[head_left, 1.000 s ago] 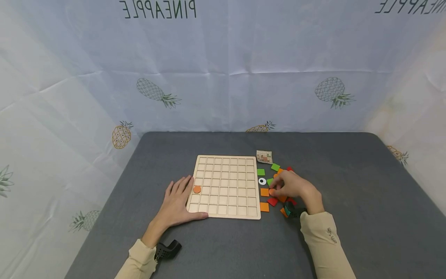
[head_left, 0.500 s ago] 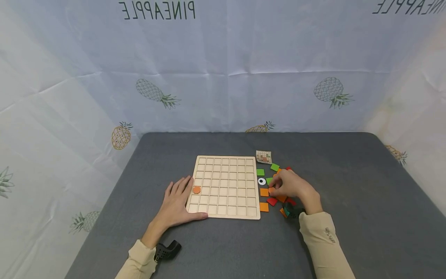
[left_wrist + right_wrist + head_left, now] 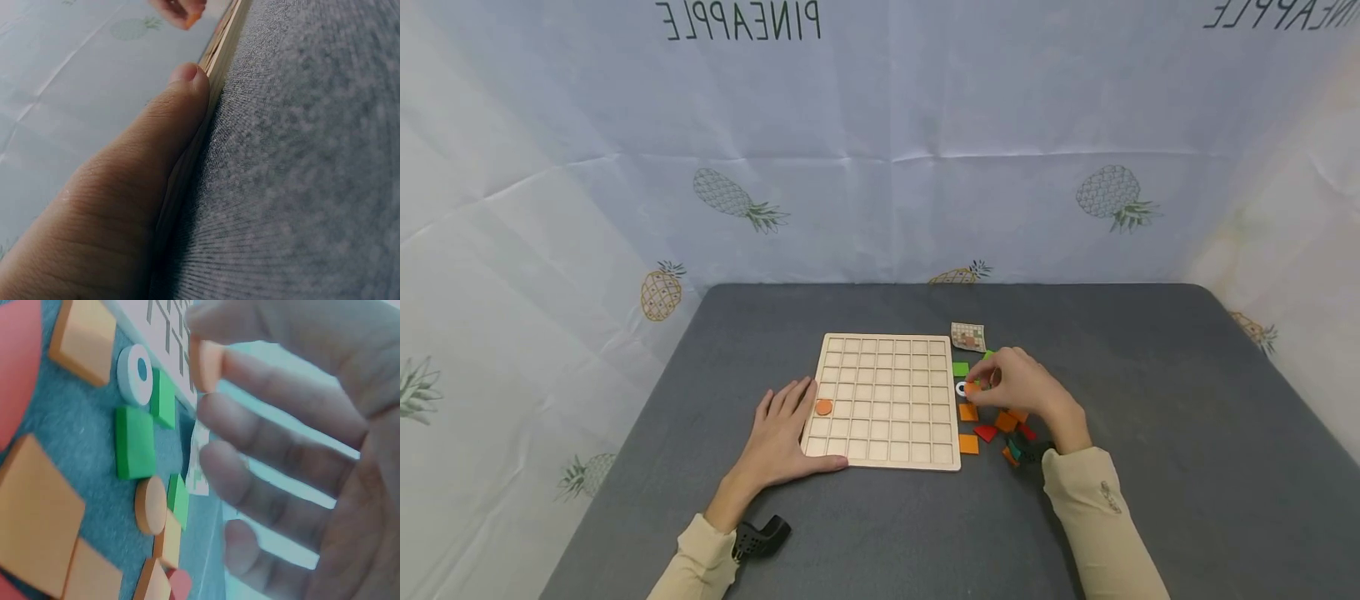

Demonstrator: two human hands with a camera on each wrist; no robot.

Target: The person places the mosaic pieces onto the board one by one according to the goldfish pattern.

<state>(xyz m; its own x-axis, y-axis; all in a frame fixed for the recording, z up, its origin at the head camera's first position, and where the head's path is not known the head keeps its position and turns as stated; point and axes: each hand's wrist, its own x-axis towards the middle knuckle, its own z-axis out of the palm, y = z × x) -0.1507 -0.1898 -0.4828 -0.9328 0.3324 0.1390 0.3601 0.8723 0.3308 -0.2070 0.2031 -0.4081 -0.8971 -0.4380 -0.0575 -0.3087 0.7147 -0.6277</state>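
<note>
A square wooden grid board [image 3: 882, 388] lies on the dark table. My left hand [image 3: 777, 437] rests at its lower left corner, fingers spread along the left edge and thumb [image 3: 187, 84] against the front edge. One orange disc [image 3: 823, 407] sits in a cell of the leftmost column. To the right of the board, my right hand [image 3: 1026, 387] is raised over the loose pieces. Its thumb and index finger pinch an orange disc [image 3: 207, 362], while the other fingers are bent loosely. In the head view this disc overlaps part of a white ring [image 3: 127, 378].
Loose pieces lie right of the board: orange squares [image 3: 968, 444], a red piece [image 3: 985, 433], green pieces [image 3: 134, 444] and another orange disc [image 3: 151, 505]. A small printed card [image 3: 967, 337] lies by the board's upper right corner. A pineapple-print cloth [image 3: 880, 167] hangs behind the table.
My right hand has lifted from the loose pieces with an orange disc and moved up and slightly left, toward the board. My left hand and the board have stayed in place.
</note>
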